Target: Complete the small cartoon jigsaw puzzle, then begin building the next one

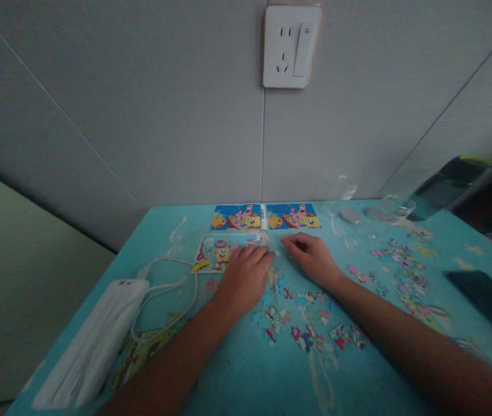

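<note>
My left hand (248, 273) lies over the right part of a cartoon picture (211, 254), fingers extended and covering some of it. Whether this picture is a card or joined jigsaw pieces is hard to tell. Just to the right, my right hand (313, 257) rests low over the table with thumb and fingers curled together; anything between the fingertips is too small to make out. Behind both hands, two blue cartoon cards (237, 218) lie side by side against the wall. Loose jigsaw pieces (309, 335) are scattered below and between my forearms.
More jigsaw pieces (410, 277) spread to the right, near a dark flat slab (488, 303). Clear containers (397, 208) and a dark bottle (449, 182) are at the back right. A white device (93, 346) with a looped cable (196, 289) occupies the left.
</note>
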Demonstrator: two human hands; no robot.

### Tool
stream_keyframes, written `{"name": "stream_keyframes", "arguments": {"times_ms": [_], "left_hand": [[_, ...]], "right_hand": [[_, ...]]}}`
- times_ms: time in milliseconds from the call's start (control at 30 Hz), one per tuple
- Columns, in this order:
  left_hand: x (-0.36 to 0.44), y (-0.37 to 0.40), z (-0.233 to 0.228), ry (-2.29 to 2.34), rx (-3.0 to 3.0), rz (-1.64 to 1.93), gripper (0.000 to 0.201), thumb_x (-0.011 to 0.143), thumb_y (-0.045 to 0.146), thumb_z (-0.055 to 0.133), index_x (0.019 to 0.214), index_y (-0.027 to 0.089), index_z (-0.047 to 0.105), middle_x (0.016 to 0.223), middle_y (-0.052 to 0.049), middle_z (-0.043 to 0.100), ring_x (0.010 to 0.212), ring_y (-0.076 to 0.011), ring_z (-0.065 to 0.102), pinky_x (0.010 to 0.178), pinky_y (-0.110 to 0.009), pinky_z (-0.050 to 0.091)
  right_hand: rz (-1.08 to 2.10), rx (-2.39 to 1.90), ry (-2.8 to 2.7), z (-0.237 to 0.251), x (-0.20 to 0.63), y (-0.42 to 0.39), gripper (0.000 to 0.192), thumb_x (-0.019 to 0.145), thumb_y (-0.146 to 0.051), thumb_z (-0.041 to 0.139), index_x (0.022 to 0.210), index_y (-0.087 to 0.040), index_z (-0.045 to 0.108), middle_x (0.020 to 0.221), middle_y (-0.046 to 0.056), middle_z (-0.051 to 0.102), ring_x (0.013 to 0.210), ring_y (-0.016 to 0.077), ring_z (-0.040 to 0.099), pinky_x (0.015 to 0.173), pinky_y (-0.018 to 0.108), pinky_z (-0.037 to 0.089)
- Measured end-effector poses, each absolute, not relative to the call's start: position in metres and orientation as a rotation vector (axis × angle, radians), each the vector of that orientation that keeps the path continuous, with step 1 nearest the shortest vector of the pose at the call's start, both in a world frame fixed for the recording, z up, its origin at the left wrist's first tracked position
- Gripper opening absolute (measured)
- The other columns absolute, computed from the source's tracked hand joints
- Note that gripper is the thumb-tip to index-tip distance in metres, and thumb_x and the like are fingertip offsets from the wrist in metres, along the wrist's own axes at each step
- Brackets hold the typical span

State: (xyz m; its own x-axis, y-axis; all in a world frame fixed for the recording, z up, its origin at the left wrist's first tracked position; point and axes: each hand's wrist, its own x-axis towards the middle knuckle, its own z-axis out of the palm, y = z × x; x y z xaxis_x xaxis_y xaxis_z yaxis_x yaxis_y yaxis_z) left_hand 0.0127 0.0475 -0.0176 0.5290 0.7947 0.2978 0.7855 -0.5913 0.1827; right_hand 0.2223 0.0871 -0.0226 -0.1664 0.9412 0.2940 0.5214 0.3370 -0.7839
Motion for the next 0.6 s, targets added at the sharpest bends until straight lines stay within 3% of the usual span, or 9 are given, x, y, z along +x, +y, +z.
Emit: {"name": "stream_keyframes", "arguments": {"times_ms": [600], "left_hand": [[0.0117, 0.05, -0.0221, 1.387, 2.73, 0.573, 0.041, 0.093, 0.013, 0.051, 0.132, 0.024, 0.056, 0.136, -0.003, 0.06, 0.126, -0.0253, 0.05, 0.11, -0.048, 0.035]], "right_hand": [[0.723, -1.298, -1.759, -0.023, 0.2207, 0.085, 0.024, 0.093, -0.035, 0.058, 0.094, -0.019, 0.076, 0.087, 0.005, 0.074, 0.075, 0.0195, 0.064, 0.071, 0.033, 0.05]]}}
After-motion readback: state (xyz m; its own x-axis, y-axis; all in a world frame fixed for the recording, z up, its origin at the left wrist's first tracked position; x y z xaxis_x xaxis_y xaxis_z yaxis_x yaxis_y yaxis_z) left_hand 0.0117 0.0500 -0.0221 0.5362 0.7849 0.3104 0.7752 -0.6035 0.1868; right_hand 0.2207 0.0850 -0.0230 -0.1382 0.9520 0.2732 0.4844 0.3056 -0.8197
